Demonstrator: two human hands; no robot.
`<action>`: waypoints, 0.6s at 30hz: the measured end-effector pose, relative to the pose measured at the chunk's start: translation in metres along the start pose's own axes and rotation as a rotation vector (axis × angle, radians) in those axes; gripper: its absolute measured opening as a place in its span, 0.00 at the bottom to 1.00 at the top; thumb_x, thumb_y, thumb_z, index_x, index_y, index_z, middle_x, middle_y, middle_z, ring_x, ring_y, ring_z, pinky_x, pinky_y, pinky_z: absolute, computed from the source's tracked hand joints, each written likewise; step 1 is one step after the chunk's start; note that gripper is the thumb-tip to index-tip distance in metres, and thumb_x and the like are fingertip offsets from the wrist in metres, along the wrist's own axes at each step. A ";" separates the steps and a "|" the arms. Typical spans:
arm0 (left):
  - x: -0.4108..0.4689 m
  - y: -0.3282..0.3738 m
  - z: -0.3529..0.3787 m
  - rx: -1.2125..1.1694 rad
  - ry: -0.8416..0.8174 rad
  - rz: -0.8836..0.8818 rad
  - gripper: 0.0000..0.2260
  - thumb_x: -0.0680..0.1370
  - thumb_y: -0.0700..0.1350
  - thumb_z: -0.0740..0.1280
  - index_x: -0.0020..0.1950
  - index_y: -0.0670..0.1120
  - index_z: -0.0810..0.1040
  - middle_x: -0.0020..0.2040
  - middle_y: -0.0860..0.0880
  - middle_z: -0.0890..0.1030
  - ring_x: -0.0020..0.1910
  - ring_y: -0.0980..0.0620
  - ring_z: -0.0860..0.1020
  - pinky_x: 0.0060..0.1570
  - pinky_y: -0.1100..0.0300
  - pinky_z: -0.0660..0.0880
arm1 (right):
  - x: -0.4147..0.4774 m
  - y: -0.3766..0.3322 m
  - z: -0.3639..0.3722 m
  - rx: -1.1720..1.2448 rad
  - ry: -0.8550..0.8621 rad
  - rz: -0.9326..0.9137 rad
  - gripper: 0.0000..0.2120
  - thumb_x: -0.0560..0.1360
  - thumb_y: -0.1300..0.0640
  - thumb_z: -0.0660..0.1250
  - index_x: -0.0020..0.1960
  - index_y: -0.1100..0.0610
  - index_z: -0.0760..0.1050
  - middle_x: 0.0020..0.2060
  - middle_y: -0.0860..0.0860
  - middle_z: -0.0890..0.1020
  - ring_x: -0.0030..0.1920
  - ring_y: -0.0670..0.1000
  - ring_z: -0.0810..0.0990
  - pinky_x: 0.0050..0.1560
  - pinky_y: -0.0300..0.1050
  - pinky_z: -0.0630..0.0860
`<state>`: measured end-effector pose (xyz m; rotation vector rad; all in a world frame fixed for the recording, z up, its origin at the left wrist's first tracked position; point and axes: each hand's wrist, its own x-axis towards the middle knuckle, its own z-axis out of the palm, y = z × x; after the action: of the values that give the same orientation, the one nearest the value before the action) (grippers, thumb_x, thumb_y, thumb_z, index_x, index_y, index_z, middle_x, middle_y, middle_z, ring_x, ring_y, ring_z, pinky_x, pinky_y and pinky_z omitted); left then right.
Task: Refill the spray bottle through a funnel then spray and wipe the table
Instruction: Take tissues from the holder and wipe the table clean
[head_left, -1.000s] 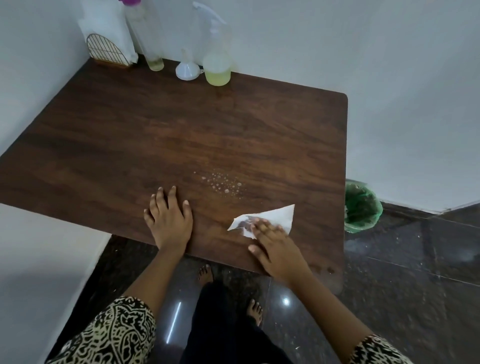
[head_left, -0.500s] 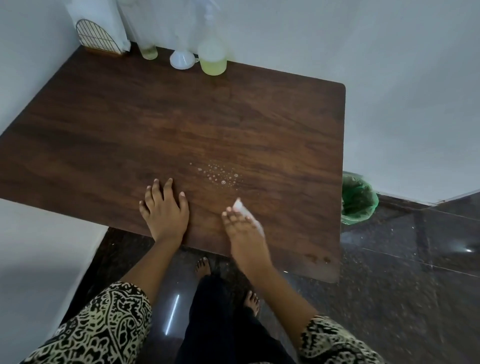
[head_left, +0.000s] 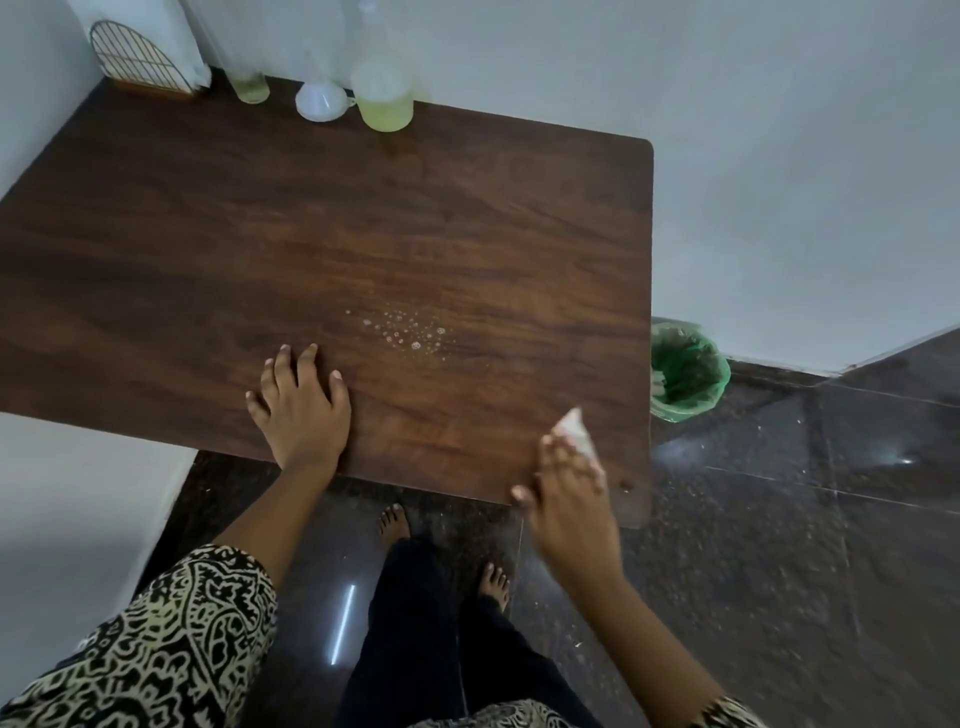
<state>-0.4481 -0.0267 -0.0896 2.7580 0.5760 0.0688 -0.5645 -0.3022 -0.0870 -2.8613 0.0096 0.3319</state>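
I am watching through the head camera and judging that the wiping step is under way. The left hand (head_left: 304, 410) is lying flat on the wooden table (head_left: 311, 234) near its front edge, fingers straight and slightly apart, holding nothing. I take it as a brace while the other arm is working.

The right hand (head_left: 571, 499) is sitting at the front right corner with the white tissue (head_left: 574, 434) under its fingers. The fingers are lying close together and the thumb is standing out to the side. Blur is keeping me from telling whether they are curling round the tissue or only pressing it.

The tissue is bunched into a narrow wad. Its long axis is running along the line of the fingers, and its tip is pointing away from me toward the far edge.

The spray droplets (head_left: 405, 332) are sitting unwiped mid-table, well apart from the tissue, so I am expecting the next pass to go there.

The spray bottle (head_left: 387, 93), funnel (head_left: 319, 101) and refill bottle (head_left: 252, 83) are standing along the back edge, probably parked clear of the wiping area.
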 end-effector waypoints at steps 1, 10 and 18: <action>0.000 0.000 0.000 -0.001 0.002 0.000 0.21 0.81 0.51 0.57 0.72 0.47 0.66 0.76 0.43 0.63 0.76 0.42 0.57 0.71 0.35 0.51 | -0.005 0.016 -0.001 0.011 0.031 0.082 0.41 0.76 0.32 0.36 0.77 0.60 0.52 0.76 0.55 0.57 0.76 0.55 0.54 0.74 0.53 0.49; 0.000 0.000 0.001 -0.009 0.018 -0.002 0.21 0.80 0.51 0.58 0.72 0.47 0.66 0.76 0.43 0.63 0.76 0.42 0.57 0.71 0.36 0.51 | 0.012 -0.047 0.010 0.031 -0.005 -0.070 0.42 0.75 0.31 0.36 0.76 0.62 0.42 0.74 0.55 0.42 0.75 0.54 0.38 0.75 0.54 0.42; 0.000 0.001 0.000 -0.008 0.017 -0.004 0.21 0.80 0.51 0.57 0.73 0.48 0.66 0.76 0.43 0.63 0.76 0.42 0.57 0.71 0.36 0.51 | -0.006 0.023 -0.006 0.088 0.109 0.247 0.46 0.73 0.29 0.35 0.76 0.65 0.45 0.76 0.60 0.47 0.77 0.57 0.45 0.75 0.53 0.44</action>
<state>-0.4480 -0.0278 -0.0893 2.7512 0.5841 0.0936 -0.5694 -0.3264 -0.0865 -2.7887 0.3906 0.2160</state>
